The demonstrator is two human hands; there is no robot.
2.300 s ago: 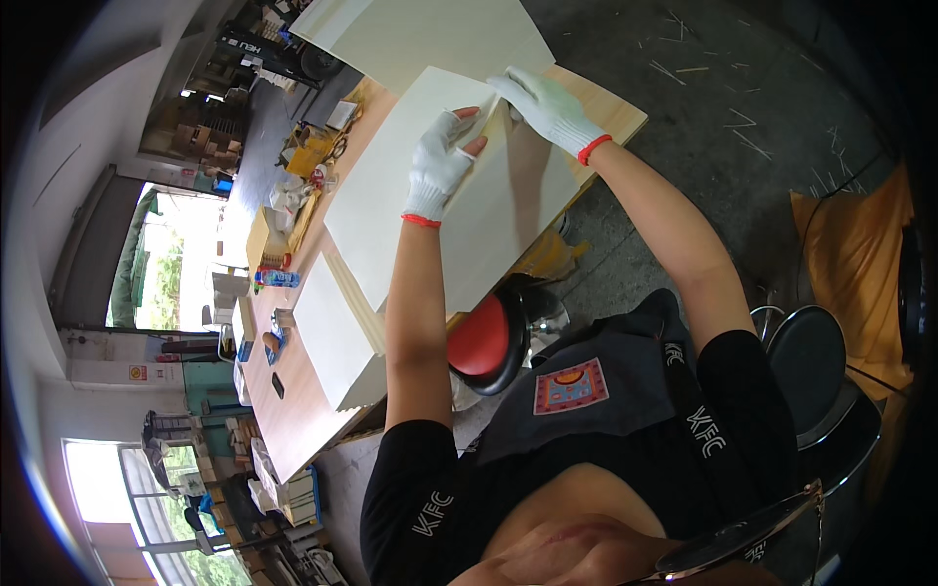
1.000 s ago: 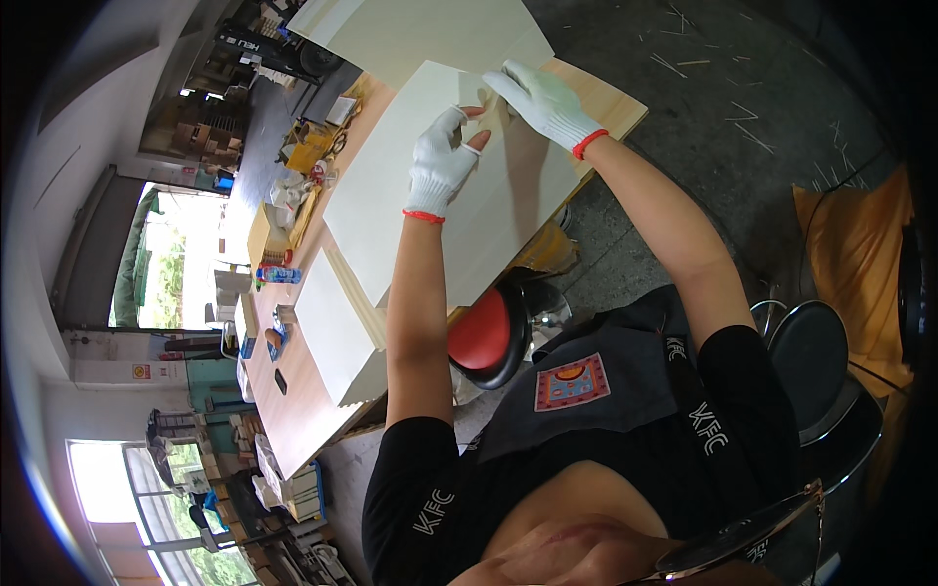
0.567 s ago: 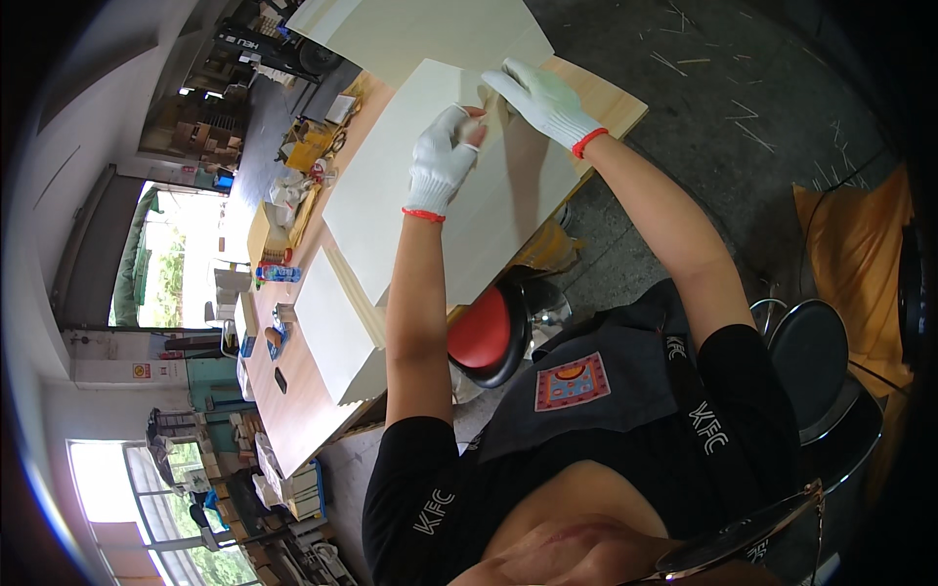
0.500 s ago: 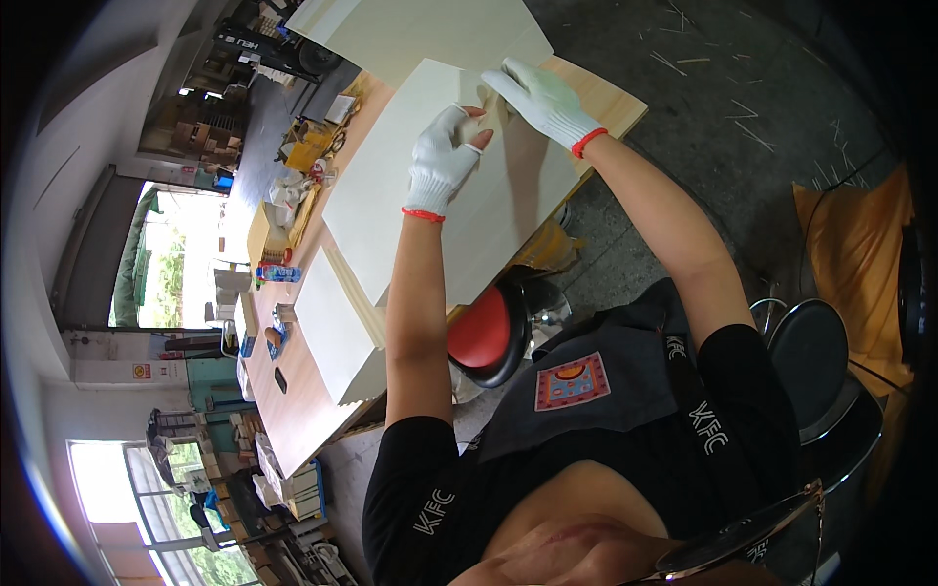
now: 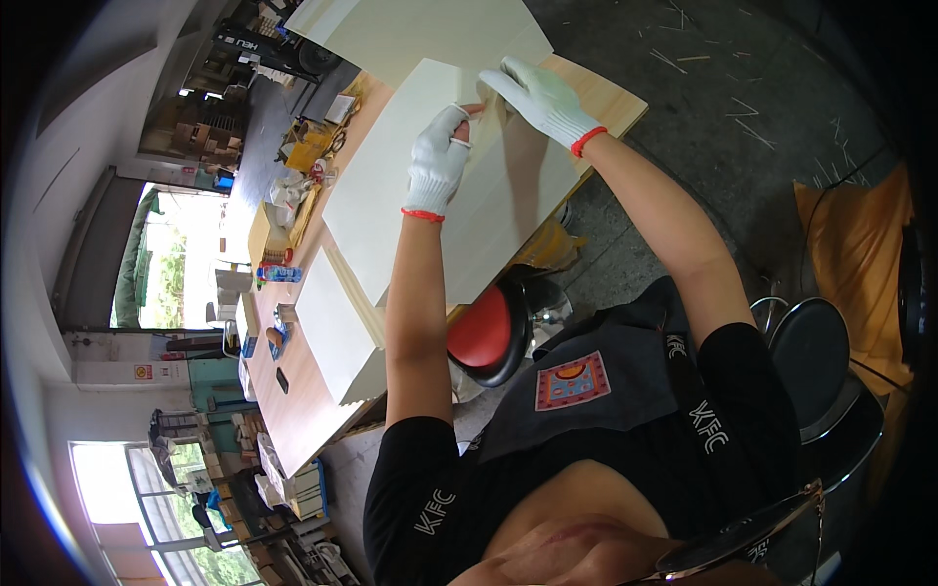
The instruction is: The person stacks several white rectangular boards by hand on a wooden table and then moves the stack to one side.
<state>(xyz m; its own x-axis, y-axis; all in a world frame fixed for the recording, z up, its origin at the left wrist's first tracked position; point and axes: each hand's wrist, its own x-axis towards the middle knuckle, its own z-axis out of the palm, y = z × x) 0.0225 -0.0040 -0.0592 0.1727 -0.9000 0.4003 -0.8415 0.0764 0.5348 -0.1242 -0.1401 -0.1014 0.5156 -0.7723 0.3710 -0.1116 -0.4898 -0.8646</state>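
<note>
A stack of large white panels (image 5: pixel 391 195) lies on the wooden table in front of me. My left hand (image 5: pixel 437 156), in a white glove with bare fingertips and a red cuff, is above the top panel with its index finger stretched to the right. My right hand (image 5: pixel 539 103), gloved the same way, is near the panel's far right side, its fingers straight and its thumb pointing left. Between the hands shows a narrow tan strip-like piece (image 5: pixel 497 112); its exact kind is unclear. Neither hand is plainly closed around it. A shadow falls across the panel below my right hand.
Another pale panel stack (image 5: pixel 440 34) is at the far end, and a shorter white stack (image 5: pixel 337 322) nearer left. On the table (image 5: pixel 308 410) are a phone (image 5: pixel 281 380), a bottle (image 5: pixel 279 274) and packages. A red stool (image 5: pixel 486 330) stands beside it; thin scraps (image 5: pixel 669 62) litter the floor.
My left thumb has drawn back from the tan piece, and the left hand has turned slightly. My right hand has barely moved; the panels are in the same place.
</note>
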